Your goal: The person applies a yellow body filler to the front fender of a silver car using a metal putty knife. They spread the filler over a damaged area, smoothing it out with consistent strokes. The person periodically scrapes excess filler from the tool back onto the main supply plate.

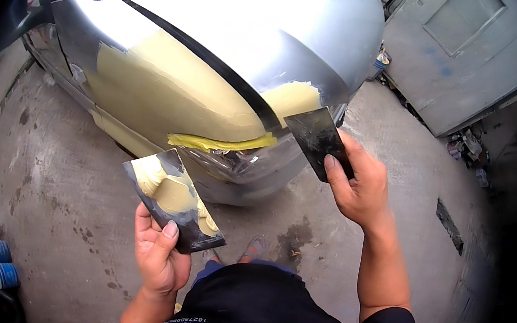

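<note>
My left hand (161, 251) is closed on a dark rectangular putty board (204, 242), thumb on its face. Pale yellow body filler (173, 194) lies in thick smears over that board. In my right hand (363, 183) is a black flat putty spreader (316, 137), held between thumb and fingers, its far edge overlapping the view of the car's front corner. The silver car (256, 5) has a wide coat of pale yellow filler on its fender (162, 85) and a smaller patch on the hood's front edge (292, 99). Yellow masking tape (220, 145) borders the headlight (222, 157).
A grey panel door (459, 44) stands at the far right, with a small tub (380, 66) near it. Blue cans (2, 263) sit at the lower left. The concrete floor (66, 178) has dark stains and a slot-shaped hole (450, 226) on the right.
</note>
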Demonstrator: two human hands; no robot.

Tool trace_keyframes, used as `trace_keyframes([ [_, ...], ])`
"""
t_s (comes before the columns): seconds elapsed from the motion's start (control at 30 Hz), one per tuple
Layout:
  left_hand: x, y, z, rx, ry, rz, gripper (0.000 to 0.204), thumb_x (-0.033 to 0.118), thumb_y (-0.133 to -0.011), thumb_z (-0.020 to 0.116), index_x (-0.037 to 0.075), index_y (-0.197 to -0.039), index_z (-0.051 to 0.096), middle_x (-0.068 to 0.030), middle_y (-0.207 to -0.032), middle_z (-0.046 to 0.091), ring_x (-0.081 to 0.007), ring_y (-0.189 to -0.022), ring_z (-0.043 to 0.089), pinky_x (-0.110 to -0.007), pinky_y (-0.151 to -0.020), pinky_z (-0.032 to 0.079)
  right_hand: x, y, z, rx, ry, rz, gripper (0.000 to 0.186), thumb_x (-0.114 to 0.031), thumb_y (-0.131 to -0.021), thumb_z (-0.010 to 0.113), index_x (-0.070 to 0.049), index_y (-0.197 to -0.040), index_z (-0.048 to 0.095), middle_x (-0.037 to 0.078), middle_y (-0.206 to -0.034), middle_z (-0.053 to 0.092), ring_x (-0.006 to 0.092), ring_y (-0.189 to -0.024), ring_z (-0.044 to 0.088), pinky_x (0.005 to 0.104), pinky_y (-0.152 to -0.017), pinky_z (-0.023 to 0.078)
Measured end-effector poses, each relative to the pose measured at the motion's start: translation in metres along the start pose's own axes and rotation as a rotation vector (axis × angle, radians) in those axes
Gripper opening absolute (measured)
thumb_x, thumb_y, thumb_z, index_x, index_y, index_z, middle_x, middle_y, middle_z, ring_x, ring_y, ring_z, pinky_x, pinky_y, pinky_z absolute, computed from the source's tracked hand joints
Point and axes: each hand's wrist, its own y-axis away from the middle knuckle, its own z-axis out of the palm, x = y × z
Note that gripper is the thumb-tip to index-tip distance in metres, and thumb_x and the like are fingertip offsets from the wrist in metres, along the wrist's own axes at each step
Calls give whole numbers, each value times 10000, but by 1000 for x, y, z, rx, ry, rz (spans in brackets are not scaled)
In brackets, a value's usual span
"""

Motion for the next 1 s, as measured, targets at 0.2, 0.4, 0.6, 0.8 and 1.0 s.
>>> trace_keyframes([
  [0.2, 2, -3, -12, -22, 55, -26, 516, -59, -884, 483, 20, -1374, 340, -109, -1357, 466, -219, -1240, 473, -378, -1074, 359, 5, -53, 4, -113, 294, -359, 351, 16, -782, 599, -34, -1127, 555, 138, -856, 651, 317, -733, 640, 379, -627, 514],
  [0.4, 2, -2, -18, 6, 48, -14, 517, -53, -882, 488, 21, -1373, 342, -103, -1351, 472, -215, -1235, 478, -371, -1067, 363, 12, -77, 12, -233, 398, -448, 345, -10, -778, 591, -41, -1119, 553, 113, -827, 646, 314, -724, 639, 384, -610, 527],
  [0.6, -2, 2, -16, 49, 38, -28, 510, -50, -884, 479, 23, -1371, 342, -110, -1337, 483, -213, -1221, 487, -371, -1061, 370, 42, -41, 3, -302, 481, -369, 305, -8, -774, 584, -35, -1078, 572, 97, -765, 621, 279, -671, 631, 372, -560, 516],
  [0.8, -3, 1, -11, 55, 51, -103, 501, -43, -885, 478, 25, -1364, 346, -117, -1326, 487, -216, -1212, 492, -373, -1059, 374, 22, 17, 6, -226, 141, -131, 408, 46, -775, 583, -22, -1177, 556, 152, -874, 642, 314, -761, 648, 365, -654, 526],
  [1.0, -24, 5, 10, 34, 107, -130, 473, -38, -883, 504, 29, -1330, 369, -129, -1304, 510, -227, -1220, 495, -384, -1075, 356, -43, 67, 59, -129, -547, -148, 566, 144, -753, 543, -32, -1291, 522, 200, -1228, 539, 318, -1068, 577, 359, -886, 478],
])
